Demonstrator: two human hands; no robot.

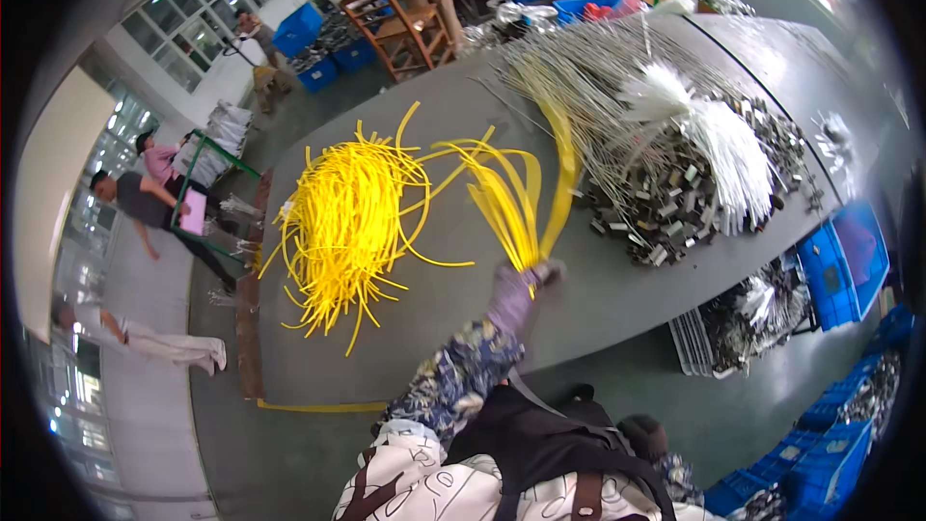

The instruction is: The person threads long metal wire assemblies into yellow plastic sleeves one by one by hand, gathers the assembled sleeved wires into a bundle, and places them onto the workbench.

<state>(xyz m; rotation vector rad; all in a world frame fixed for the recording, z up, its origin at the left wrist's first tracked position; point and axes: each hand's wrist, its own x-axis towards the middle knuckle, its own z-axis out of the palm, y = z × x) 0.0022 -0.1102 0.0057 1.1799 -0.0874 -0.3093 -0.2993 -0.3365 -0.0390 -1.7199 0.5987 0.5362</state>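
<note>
The bundle of yellow strips (526, 203) hides the gloved fingers (540, 275).

one gloved hand (516, 291) fisted, patterned-sleeve forearm stretched forward; other hidden

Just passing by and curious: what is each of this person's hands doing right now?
Hand in view: closed around a bunch of yellow strips over the grey table; which arm it is cannot be told.
Other hand: not in view.

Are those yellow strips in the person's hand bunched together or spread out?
Bunched at one end, fanned at the other. The hand grips the yellow strips tightly together at their lower ends; above the table they splay apart.
</note>
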